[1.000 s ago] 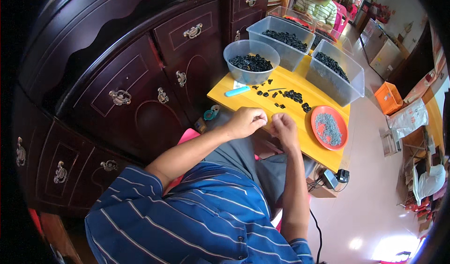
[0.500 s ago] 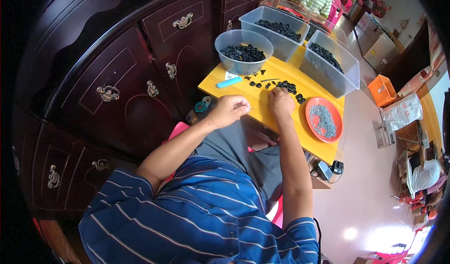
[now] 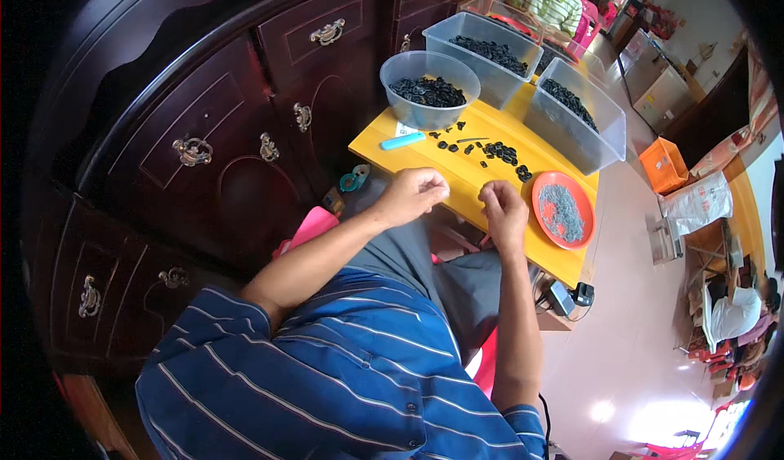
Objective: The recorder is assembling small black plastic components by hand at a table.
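My left hand (image 3: 412, 195) hovers over the near edge of the yellow table (image 3: 457, 170), thumb and fingertips pinched together. What it pinches, if anything, is too small to make out. Across a short gap, my right hand (image 3: 504, 211) is also closed, its fingers curled and thumb against them; its contents are hidden. Just beyond it, small black ring-like parts (image 3: 500, 151) lie loosely grouped on the table. To its right, a red plate (image 3: 554, 229) holds a heap of small grey pieces (image 3: 563, 207).
A light-blue flat tool (image 3: 403, 142) lies left of the black parts. Behind stand a round clear tub (image 3: 425, 119) and clear bins (image 3: 596, 146) of black parts. Dark cabinets (image 3: 196, 101) line the left. Another person (image 3: 545, 3) sits at the far end.
My right hand has drawn back from the black parts toward me, and one piece now lies apart from the group. My left hand has shifted slightly right, closer to it.
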A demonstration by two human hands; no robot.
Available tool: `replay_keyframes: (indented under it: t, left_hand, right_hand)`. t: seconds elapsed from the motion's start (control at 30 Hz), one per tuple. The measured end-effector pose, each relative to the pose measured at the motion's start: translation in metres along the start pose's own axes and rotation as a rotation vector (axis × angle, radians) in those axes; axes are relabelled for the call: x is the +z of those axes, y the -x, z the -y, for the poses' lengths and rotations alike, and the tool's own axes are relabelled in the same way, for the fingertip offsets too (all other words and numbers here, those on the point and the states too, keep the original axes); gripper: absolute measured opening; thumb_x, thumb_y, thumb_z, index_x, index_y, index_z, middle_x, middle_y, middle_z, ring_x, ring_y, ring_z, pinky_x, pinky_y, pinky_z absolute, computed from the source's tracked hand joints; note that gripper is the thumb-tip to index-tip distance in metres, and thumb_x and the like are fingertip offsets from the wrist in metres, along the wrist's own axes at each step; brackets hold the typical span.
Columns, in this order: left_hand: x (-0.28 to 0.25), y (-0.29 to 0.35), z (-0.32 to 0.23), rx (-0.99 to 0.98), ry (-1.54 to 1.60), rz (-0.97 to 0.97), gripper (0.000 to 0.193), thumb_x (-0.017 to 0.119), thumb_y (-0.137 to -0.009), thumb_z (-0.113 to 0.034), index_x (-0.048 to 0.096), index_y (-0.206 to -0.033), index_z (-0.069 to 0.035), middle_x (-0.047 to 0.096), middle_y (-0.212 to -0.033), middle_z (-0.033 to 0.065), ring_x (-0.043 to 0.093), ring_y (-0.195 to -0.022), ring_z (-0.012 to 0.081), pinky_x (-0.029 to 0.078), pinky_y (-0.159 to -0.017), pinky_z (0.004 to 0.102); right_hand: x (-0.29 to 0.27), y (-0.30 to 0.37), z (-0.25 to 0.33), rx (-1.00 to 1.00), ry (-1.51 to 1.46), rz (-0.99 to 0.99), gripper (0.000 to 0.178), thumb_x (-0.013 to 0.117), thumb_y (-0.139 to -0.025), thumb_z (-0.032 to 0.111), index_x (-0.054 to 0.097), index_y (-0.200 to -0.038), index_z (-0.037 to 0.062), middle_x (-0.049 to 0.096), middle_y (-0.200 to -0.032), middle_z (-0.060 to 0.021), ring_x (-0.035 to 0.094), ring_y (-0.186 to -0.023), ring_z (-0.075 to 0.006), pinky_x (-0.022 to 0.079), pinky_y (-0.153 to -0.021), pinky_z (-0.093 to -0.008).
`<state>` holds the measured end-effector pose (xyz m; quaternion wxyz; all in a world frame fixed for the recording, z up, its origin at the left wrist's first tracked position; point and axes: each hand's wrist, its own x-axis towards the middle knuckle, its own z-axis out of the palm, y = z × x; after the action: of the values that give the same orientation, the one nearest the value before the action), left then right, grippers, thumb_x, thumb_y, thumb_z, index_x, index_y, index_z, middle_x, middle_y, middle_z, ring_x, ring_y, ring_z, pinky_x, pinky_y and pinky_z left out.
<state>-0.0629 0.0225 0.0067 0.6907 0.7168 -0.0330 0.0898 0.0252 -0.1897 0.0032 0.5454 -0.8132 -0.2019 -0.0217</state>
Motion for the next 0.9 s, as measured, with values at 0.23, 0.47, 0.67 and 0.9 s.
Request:
replay_keyframes:
  t: [0.23,0.47,0.67,0.9]
  left_hand:
    - [0.017,0.008,0.005,0.053,-0.037,0.033,0.01,0.063,-0.097,-0.009,0.068,-0.097,0.0,0.066,-0.081,0.0014,0.059,-0.066,0.0067,0.049,-0.06,0.0252]
    - [0.024,0.013,0.006,0.021,-0.086,0.097,0.009,0.059,-0.098,-0.006,0.066,-0.102,-0.001,0.066,-0.088,0.0017,0.06,-0.074,0.0064,0.05,-0.064,0.0229]
    - [0.027,0.013,0.009,0.157,-0.266,0.066,0.009,0.062,-0.096,-0.006,0.067,-0.096,0.001,0.067,-0.083,0.003,0.059,-0.073,0.009,0.049,-0.065,0.0276]
    - [0.026,0.015,0.005,0.215,-0.365,0.022,0.008,0.063,-0.093,-0.006,0.068,-0.094,0.001,0.069,-0.082,0.009,0.063,-0.074,0.0149,0.05,-0.068,0.0319]
  right_hand:
    - [0.017,0.056,0.007,0.256,-0.47,0.069,0.019,0.065,-0.1,0.011,0.07,-0.116,0.0025,0.067,-0.089,0.0021,0.057,-0.069,-0.006,0.049,-0.064,-0.0216]
    - [0.023,0.065,0.004,0.235,-0.63,0.114,0.017,0.062,-0.1,0.006,0.064,-0.117,0.0031,0.064,-0.092,0.0012,0.056,-0.072,-0.006,0.049,-0.067,-0.021]
    - [0.024,0.065,0.008,0.222,-0.625,0.129,0.011,0.062,-0.099,0.004,0.056,-0.109,0.0054,0.059,-0.087,0.0021,0.055,-0.071,-0.0054,0.047,-0.064,-0.0199]
    - [0.024,0.065,0.009,0.227,-0.621,0.125,0.011,0.064,-0.097,0.003,0.056,-0.105,0.0067,0.058,-0.084,0.003,0.055,-0.07,-0.005,0.046,-0.063,-0.0196]
